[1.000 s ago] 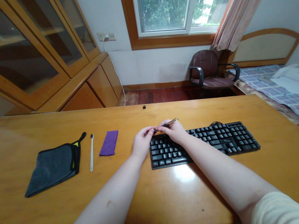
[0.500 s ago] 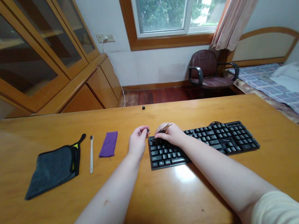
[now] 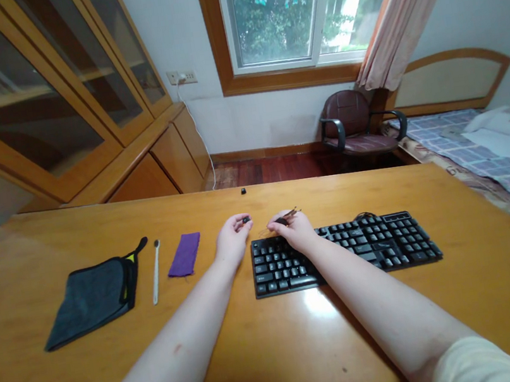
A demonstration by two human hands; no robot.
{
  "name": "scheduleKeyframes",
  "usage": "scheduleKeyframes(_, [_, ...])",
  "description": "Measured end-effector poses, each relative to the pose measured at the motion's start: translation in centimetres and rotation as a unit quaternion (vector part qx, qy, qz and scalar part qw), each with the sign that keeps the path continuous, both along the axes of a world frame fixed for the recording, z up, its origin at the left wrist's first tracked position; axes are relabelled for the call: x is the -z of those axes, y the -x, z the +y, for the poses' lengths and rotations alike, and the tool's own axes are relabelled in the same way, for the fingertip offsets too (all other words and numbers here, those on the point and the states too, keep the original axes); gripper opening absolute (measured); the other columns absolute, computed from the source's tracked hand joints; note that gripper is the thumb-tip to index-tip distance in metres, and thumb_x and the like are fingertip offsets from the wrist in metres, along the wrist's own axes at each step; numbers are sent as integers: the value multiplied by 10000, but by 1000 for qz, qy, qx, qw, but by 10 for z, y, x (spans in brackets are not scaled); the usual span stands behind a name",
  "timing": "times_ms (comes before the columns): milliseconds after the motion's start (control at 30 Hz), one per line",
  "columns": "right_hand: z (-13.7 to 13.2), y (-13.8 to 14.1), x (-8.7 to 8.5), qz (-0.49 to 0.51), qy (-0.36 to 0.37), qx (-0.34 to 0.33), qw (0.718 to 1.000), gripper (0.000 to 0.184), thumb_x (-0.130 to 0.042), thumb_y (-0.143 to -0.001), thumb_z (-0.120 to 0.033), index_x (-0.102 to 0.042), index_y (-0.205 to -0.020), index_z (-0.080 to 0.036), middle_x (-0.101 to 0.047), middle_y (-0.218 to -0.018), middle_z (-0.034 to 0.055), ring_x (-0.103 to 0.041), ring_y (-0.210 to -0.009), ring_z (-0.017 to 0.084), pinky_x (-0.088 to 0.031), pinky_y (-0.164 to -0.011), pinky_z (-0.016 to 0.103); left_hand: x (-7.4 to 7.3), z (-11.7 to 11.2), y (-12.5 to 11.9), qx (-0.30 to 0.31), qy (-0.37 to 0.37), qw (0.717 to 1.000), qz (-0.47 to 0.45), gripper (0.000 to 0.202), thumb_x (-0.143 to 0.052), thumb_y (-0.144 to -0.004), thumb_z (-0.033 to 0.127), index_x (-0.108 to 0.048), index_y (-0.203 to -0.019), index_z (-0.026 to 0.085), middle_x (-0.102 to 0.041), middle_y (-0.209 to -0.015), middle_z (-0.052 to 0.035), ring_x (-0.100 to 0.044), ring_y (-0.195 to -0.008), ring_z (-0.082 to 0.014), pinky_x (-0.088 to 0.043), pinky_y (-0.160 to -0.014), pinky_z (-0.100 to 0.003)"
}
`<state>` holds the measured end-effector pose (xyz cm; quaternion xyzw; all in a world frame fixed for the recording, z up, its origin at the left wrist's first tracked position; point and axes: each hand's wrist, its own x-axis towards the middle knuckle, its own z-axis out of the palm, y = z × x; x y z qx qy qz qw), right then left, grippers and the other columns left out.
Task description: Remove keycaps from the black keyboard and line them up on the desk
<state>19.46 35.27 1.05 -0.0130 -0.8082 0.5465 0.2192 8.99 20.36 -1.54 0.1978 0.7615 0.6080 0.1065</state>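
In the head view, the left hand [image 3: 232,240] has its fingertips pinched around a small black piece [image 3: 246,220], holding it just beyond the keyboard's near-left end. Over to the right hand [image 3: 298,233]: its fingers are closed on a slim tool [image 3: 293,213], dark in the middle and brownish toward the end that points away to the right. Fine, thin lines show by those right fingertips, too small to make out. The black keyboard [image 3: 363,245] lies flat beneath the right hand and forearm, stretching out well to their right; whether that hand touches the keys, I can't tell. Straight ahead of the left hand, near the table's far edge, sits a small black bit [image 3: 243,191]. Off to the left hand's left, in a row, come a purple cloth [image 3: 185,256], then a white toothbrush [image 3: 156,276], then, farthest out, a folded dark grey cloth [image 3: 93,298]. All of it lies on the wooden table [image 3: 242,359], and beyond the right hand there's a maroon chair [image 3: 349,113].
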Motion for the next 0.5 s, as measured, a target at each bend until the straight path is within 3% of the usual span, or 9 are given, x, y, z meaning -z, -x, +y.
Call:
scheduleKeyframes(100, [1, 1, 2, 2, 11, 10, 1000, 175, -612, -771, -329, -692, -711, -185, -679, -693, 29, -619, -668, 164, -478, -655, 271, -1, 7, 24, 33, 162, 980, 108, 289, -664, -656, 340, -698, -900, 191, -691, -901, -80, -620, -829, -220, -470, -817, -359])
scheduleKeyframes(167, [2, 1, 2, 6, 17, 13, 1000, 162, -617, -767, -319, -693, -707, -189, -680, -697, 26, -622, -679, 164, -478, -665, 269, 3, 13, 39, 34, 220, 960, 170, 289, -658, -664, 346, -713, -910, 205, -682, -931, -84, -611, -849, -226, -461, -826, -356])
scheduleKeyframes(267, [2, 1, 2, 10, 20, 15, 1000, 149, -621, -764, -307, -690, -705, -189, -683, -702, 27, -625, -694, 167, -478, -680, 271, 10, 27, 56, 67, 255, 943, 204, 302, -624, -706, 384, -714, -948, 228, -681, -933, -71, -602, -884, -220, -447, -853, -344])
scheduleKeyframes(367, [1, 1, 2, 10, 20, 15, 1000, 156, -622, -766, -317, -687, -706, -189, -685, -707, 32, -626, -694, 171, -481, -688, 280, 8, 48, 67, 84, 270, 931, 231, 298, -612, -722, 411, -717, -952, 254, -671, -963, -69, -570, -964, -241, -409, -915, -378])
scheduleKeyframes(433, [0, 1, 0, 11, 18, 14, 1000, 157, -624, -765, -322, -686, -701, -192, -686, -707, 32, -628, -697, 172, -482, -695, 283, 1, 62, 72, 48, 282, 919, 272, 265, -625, -716, 415, -720, -925, 284, -641, -1065, -61, -492, -1102, -280, -304, -1013, -452])
scheduleKeyframes(500, [0, 1, -1, 11, 16, 11, 1000, 155, -624, -766, -321, -686, -698, -196, -687, -705, 28, -630, -700, 172, -483, -701, 284, -7, 73, 79, 6, 298, 900, 318, 224, -634, -718, 408, -715, -908, 320, -576, -1209, -30, -345, -1251, -315, -116, -1080, -532])
